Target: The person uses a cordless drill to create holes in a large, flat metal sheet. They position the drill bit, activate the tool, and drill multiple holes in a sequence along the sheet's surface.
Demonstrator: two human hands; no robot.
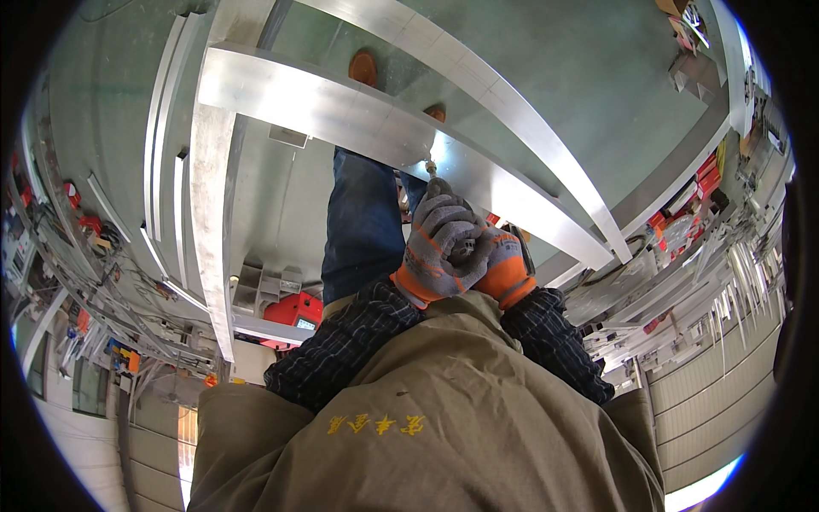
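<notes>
Both my hands wear grey gloves with orange cuffs and are closed together in front of my apron. My left hand (439,243) wraps round what looks like a drill (432,169), most of whose body the gloves hide. Its narrow metal tip points away from me at a wide silver metal bar (341,111). A bright spot of light lies on the bar by the tip; I cannot tell whether the tip touches. Close against the left, my right hand (503,266) is closed on the rear of the same tool, its fingers partly hidden.
A second long metal bar (495,94) curves across beyond the first. An upright-looking beam (211,179) crosses under the bar's left end. Thin metal strips (162,128) lie on the green floor at left. A red machine (294,311) stands below, left of my leg.
</notes>
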